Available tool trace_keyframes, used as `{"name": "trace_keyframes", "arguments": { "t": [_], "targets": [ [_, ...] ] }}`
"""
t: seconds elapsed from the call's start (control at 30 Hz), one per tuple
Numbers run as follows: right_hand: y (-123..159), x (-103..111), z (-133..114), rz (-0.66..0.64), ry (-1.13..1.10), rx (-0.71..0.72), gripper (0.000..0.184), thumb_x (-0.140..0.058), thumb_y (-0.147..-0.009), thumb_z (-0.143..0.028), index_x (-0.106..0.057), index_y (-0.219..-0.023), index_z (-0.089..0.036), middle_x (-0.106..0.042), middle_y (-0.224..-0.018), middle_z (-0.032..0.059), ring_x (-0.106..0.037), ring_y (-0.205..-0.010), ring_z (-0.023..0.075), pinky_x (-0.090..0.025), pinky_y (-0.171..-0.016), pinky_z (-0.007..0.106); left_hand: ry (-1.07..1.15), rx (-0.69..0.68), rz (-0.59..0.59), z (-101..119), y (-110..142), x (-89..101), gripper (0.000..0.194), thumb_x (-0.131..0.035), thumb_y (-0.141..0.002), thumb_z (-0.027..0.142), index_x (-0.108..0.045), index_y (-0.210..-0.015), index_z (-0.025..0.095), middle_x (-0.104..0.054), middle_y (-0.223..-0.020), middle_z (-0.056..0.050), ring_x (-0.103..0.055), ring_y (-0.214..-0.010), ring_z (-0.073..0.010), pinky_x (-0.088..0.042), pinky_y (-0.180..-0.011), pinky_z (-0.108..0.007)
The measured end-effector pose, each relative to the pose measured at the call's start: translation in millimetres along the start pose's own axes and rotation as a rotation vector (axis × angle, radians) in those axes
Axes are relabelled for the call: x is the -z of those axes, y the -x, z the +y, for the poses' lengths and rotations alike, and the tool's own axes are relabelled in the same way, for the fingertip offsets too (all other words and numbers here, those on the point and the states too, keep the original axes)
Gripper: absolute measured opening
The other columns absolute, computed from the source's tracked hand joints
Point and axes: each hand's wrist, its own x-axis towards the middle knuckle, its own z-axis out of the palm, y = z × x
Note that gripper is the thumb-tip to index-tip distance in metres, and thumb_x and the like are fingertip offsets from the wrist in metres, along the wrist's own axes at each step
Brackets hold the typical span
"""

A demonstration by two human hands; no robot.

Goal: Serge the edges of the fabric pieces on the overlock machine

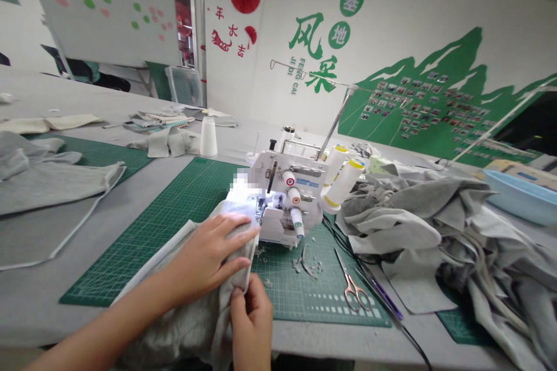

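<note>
Two-handed, held gray cloth over the counter at the bottom center of the frame, with its far end up against the brightly lit front of a white sewing machine. Laid the left hand palm down on top, grip apart, fingers loosely spread and aimed toward the presser foot. Pinched the cloth's edge with the right hand, just below the left, grip clamped on the fabric between thumb and fingers. Could not make out the exact fit of the cloth at the presser foot.

Had the machine on a green cutting mat at center, with yellow-banded thread cones on its right side. Showed gray trimmings scattered just in front, and scissors with copper-colored handles farther right, beside a purple tool. Took in a heap of gray fabric at right, near a light blue basin, plus an upright white cone left of the machine and pale-edged gray pieces at far left. Faced a green mountain mural at upper right and a dotted whiteboard at upper left.
</note>
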Motion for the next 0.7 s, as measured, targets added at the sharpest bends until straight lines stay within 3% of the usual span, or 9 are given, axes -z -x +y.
{"name": "trace_keyframes", "arguments": {
  "t": [0.13, 0.27, 0.37, 0.47, 0.6, 0.7],
  "targets": [
    [-1.7, 3.3, 0.4, -0.045, -0.208, -0.11, 0.003, -0.06, -0.077, -0.022, -0.061, -0.074, -0.02, -0.056, -0.066, -0.0026, -0.05, -0.06, 0.0146, -0.044, -0.058, 0.023, -0.036, -0.014, -0.02, -2.0, -8.7, 3.9, 0.048, -0.056, -0.096, 0.043, -0.054, -0.142, 0.029, -0.057, -0.14, -0.009, -0.054, -0.125, -0.0301, -0.047, -0.104, -0.047],
    [-0.8, 3.5, 6.0, -0.041, -0.339, -0.168, 0.009, -0.057, -0.079, -0.019, -0.065, -0.084, -0.021, -0.062, -0.076, -0.0014, -0.055, -0.068, 0.0149, -0.049, -0.065, 0.024, -0.115, 0.011, 0.006, 14.6, -6.5, 3.2, 0.049, -0.061, -0.093, 0.042, -0.057, -0.139, 0.024, -0.058, -0.141, -0.012, -0.053, -0.128, -0.0325, -0.047, -0.105, -0.051],
    [-1.9, -1.3, 6.7, 0.003, -0.307, -0.133, 0.014, -0.058, -0.089, -0.032, -0.068, -0.092, -0.022, -0.066, -0.085, 0.0007, -0.06, -0.08, 0.0178, -0.052, -0.075, 0.027, -0.129, 0.016, 0.069, 38.2, 6.1, -1.9, 0.047, -0.062, -0.092, 0.034, -0.058, -0.136, 0.019, -0.061, -0.139, -0.011, -0.056, -0.126, -0.0307, -0.048, -0.105, -0.048],
    [-4.7, -7.4, 1.2, 0.036, -0.238, -0.121, 0.025, -0.06, -0.089, -0.044, -0.067, -0.1, -0.022, -0.067, -0.086, 0.0018, -0.061, -0.076, 0.019, -0.053, -0.072, 0.029, -0.114, 0.023, 0.112, 57.3, 17.8, -8.0, 0.059, -0.064, -0.089, 0.034, -0.049, -0.143, 0.015, -0.06, -0.14, -0.012, -0.057, -0.125, -0.0294, -0.052, -0.102, -0.044],
    [-6.2, -8.8, -8.1, 0.091, -0.121, -0.111, 0.017, -0.067, -0.083, -0.037, -0.067, -0.088, -0.021, -0.064, -0.075, -0.0009, -0.055, -0.064, 0.0164, -0.05, -0.062, 0.026, -0.14, 0.104, 0.143, 64.2, 21.4, -16.4, 0.066, -0.064, -0.088, 0.035, -0.043, -0.148, 0.016, -0.057, -0.143, -0.012, -0.056, -0.127, -0.0295, -0.05, -0.102, -0.044],
    [-1.3, -2.2, -5.5, -0.022, -0.117, -0.112, 0.013, -0.067, -0.08, -0.031, -0.07, -0.083, -0.018, -0.066, -0.071, 0.0002, -0.057, -0.068, 0.0181, -0.051, -0.061, 0.026, -0.19, 0.118, 0.15, 62.1, 19.5, -21.6, 0.064, -0.064, -0.088, 0.038, -0.045, -0.146, 0.019, -0.057, -0.144, -0.011, -0.055, -0.127, -0.0309, -0.045, -0.105, -0.047]
  ]
}}
